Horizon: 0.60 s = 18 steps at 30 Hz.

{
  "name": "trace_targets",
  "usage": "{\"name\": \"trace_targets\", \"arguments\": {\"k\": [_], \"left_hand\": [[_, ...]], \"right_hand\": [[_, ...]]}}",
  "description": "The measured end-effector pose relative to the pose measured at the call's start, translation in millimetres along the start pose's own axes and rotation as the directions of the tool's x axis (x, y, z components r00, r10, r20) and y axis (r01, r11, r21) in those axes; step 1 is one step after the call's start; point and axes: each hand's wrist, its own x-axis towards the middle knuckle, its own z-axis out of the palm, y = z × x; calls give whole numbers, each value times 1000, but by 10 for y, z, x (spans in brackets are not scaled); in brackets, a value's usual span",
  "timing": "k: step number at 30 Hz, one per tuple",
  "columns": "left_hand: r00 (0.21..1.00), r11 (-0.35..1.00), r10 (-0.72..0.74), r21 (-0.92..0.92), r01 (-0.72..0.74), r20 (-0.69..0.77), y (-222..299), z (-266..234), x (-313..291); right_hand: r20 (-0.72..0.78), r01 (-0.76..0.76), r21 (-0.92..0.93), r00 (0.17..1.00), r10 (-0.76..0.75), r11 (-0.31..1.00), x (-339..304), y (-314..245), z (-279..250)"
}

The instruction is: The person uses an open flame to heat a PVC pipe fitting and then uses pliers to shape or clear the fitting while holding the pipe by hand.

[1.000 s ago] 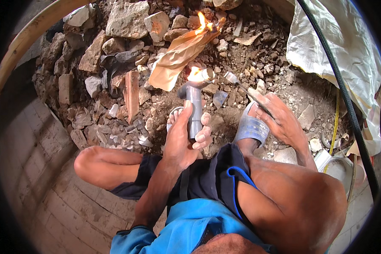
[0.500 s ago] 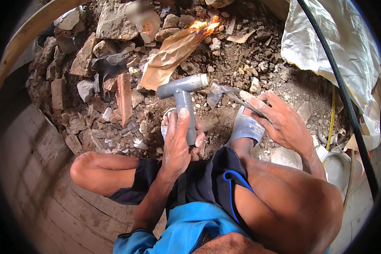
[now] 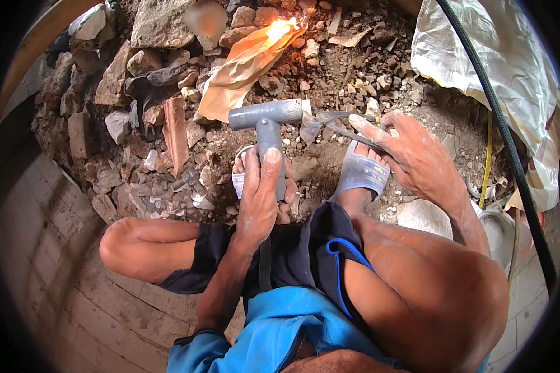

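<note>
Gripping a grey T-shaped pipe fitting point(image 3: 266, 121) by its stem, the left hand point(image 3: 261, 199) holds it above rubble point(image 3: 137, 124); the right hand point(image 3: 417, 155) clasps pliers point(image 3: 330, 121) at its end. Beyond, burning paper point(image 3: 249, 65) flames.

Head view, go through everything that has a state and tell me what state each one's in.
Grey pipe tee: held up by its stem, crossbar level.
Left hand: closed round the stem.
Right hand: gripping pliers.
Pliers: tips at the tee's right end.
Brown paper: alight at its upper end.
Sandals: on the feet.
</note>
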Motion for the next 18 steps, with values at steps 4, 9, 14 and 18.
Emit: {"name": "trace_targets", "arguments": {"k": [4, 9, 14, 18], "left_hand": [[1000, 997, -26, -72, 27, 13, -23, -23, 3], [986, 981, -48, -180, 77, 160, -96, -172, 51], [969, 912, -238, -330, 244, 59, 121, -1, 6], [913, 869, -322, -304, 390, 251, 224, -23, 27]], "right_hand": [[108, -27, 47, 994, 22, 999, 40, 38, -75], [-25, 114, -35, 993, -115, 993, -1, 219, 6], [92, 116, -66, 990, -110, 991, -23, 344, 21], [0, 214, -77, 977, -214, 974, -35, 350, 146]]}}
